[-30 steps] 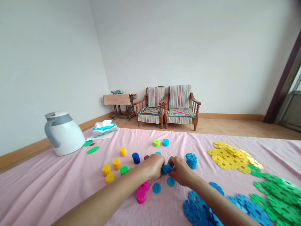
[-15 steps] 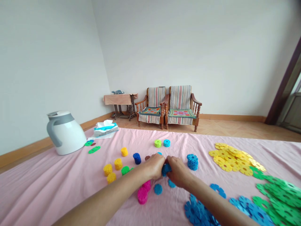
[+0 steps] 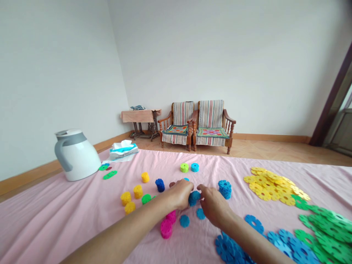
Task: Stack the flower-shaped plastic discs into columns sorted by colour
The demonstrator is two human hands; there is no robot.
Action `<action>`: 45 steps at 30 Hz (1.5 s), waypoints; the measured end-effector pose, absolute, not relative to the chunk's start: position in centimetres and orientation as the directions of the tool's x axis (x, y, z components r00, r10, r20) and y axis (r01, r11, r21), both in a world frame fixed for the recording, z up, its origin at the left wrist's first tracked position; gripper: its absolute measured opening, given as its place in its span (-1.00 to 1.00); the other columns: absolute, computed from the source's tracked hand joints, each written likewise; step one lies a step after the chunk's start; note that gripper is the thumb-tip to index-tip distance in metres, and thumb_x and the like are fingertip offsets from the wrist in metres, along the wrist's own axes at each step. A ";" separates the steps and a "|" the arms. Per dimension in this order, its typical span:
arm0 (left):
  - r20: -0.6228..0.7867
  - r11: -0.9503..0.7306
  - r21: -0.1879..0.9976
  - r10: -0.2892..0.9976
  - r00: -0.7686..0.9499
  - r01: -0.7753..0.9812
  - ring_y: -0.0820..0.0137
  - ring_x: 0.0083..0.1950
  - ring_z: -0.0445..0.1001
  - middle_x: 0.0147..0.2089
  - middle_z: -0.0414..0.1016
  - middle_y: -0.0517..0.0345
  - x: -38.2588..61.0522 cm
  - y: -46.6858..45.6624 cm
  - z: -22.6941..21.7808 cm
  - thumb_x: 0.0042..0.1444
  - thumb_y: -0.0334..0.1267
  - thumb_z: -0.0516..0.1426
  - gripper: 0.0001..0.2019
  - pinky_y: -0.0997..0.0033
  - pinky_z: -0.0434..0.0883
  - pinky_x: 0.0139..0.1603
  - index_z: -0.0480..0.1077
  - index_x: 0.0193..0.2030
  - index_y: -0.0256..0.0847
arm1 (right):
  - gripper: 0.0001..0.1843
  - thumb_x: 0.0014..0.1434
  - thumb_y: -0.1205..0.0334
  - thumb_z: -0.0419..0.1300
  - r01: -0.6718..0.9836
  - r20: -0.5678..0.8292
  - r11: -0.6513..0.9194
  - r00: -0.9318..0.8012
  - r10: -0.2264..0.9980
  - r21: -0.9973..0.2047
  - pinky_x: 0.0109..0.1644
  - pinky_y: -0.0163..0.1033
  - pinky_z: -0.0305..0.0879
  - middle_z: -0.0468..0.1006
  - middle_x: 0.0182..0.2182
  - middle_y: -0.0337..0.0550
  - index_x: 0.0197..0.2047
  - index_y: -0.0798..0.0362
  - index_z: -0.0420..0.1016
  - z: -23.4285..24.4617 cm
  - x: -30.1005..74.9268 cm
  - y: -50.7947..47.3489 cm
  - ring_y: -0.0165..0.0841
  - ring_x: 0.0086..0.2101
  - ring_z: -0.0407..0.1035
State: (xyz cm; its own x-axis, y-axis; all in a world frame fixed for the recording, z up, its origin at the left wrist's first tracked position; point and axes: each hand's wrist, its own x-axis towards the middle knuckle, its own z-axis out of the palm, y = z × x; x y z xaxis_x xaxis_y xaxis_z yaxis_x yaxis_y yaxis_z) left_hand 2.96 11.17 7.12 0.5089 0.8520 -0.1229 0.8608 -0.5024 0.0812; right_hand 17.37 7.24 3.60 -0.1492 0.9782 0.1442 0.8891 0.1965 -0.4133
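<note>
A short stack of blue notched discs (image 3: 194,198) stands on the pink cloth between my two hands. My left hand (image 3: 182,193) is curled closed against the stack's left side and grips it; its fingertips are partly hidden. On the other side, my right hand (image 3: 214,204) has its index finger and thumb apart, just off the stack, with nothing seen between them. A taller blue stack (image 3: 225,189) rises beyond the right hand. Two small blue discs (image 3: 184,220) lie nearer me, beside magenta stacks (image 3: 166,228). A dark blue stack (image 3: 160,185) is left of my left hand.
Yellow stacks (image 3: 126,198) and a green stack (image 3: 146,199) stand left. Loose piles of yellow discs (image 3: 268,183), green discs (image 3: 332,227) and blue discs (image 3: 233,247) lie right. A white jug (image 3: 82,157) and a tissue box (image 3: 124,151) stand far left.
My right hand has come slightly away from the blue stack, toward the right, and its fingers have parted. More of the stack shows. My left hand has barely moved.
</note>
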 end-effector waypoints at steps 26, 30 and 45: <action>-0.036 -0.503 0.147 0.857 0.513 0.851 0.18 -0.36 0.44 -0.45 0.39 0.17 2.7 11.1 6.8 -0.28 -0.38 0.22 -0.67 0.40 0.24 -0.44 0.43 -0.26 -0.18 | -0.56 -0.05 0.57 -0.09 0.679 0.242 0.279 -0.152 0.958 -0.679 -0.24 -0.33 0.22 0.60 -0.37 -0.14 -0.10 0.12 0.30 2.0 17.2 6.7 -0.35 -0.32 0.44; -0.049 -0.530 0.174 0.837 0.545 0.830 0.27 -0.40 0.44 -0.44 0.43 0.20 2.4 11.4 7.0 -0.32 -0.36 0.23 -0.68 0.46 0.23 -0.47 0.45 -0.29 -0.16 | -0.61 -0.04 0.54 -0.08 0.697 0.218 0.237 -0.118 0.969 -0.676 -0.29 -0.34 0.21 0.59 -0.38 -0.11 -0.16 0.13 0.37 2.9 17.3 6.5 -0.34 -0.34 0.45; -0.041 -0.575 0.275 0.794 0.606 0.771 0.45 -0.48 0.37 -0.53 0.44 0.25 2.0 11.7 7.5 -0.21 -0.26 0.19 -0.92 0.54 0.13 -0.56 0.44 -0.51 -0.20 | -0.71 -0.01 0.50 -0.06 0.854 0.280 0.280 -0.166 0.946 -0.439 -0.29 -0.31 0.07 0.53 -0.40 -0.08 -0.33 0.10 0.44 3.3 16.8 5.6 -0.31 -0.31 0.40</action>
State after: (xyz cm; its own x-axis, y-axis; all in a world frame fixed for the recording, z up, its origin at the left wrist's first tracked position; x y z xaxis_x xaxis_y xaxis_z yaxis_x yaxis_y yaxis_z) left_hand 2.03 11.71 7.47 0.6064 0.7941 -0.0409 0.7710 -0.5745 0.2749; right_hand 16.81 5.63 3.26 -0.1664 0.9455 0.2798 0.8539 0.2801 -0.4387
